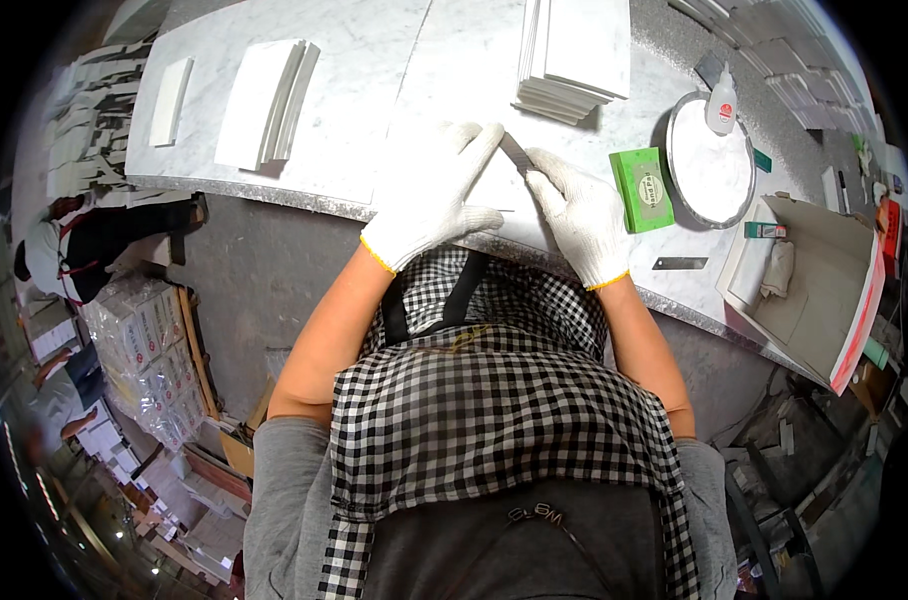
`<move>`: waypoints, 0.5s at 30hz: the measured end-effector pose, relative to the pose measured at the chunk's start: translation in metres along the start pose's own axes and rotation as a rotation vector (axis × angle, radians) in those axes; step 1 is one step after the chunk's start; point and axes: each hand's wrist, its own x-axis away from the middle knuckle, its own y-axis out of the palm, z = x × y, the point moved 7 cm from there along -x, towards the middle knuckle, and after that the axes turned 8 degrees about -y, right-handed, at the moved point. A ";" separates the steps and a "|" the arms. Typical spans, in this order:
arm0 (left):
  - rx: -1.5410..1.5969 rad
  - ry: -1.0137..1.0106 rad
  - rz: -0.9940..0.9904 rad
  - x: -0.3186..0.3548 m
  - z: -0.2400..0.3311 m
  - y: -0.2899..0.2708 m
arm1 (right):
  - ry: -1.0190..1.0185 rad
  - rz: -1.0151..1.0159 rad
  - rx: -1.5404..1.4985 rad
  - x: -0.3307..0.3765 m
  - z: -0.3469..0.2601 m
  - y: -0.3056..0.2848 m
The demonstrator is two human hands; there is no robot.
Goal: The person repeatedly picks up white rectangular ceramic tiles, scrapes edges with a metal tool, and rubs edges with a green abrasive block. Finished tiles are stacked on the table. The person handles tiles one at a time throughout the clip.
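Note:
My left hand (436, 197), in a white knit glove with a yellow cuff, lies with its thumb and forefinger spread over a white piece (509, 205) at the table's near edge. The piece blends into the white tabletop, so its outline is hard to make out. In a matching glove, my right hand (581, 208) pinches the lower end of a narrow grey blade-like strip (515, 153). The strip's upper end comes close to my left forefinger. Right of that hand lies a green box (642, 190), with a short dark blade (680, 263) nearer me.
White tile stacks (264, 105) (574, 60) and a single narrow tile (171, 102) lie on the marble-look table (349, 60). A round tub of white material (712, 170) carries a squeeze bottle (721, 105). An open carton (814, 270) sits at right. Co-workers (104, 245) are at left.

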 end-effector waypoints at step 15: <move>-0.023 -0.016 -0.020 -0.002 0.005 -0.006 | -0.011 0.011 -0.092 0.001 -0.008 -0.004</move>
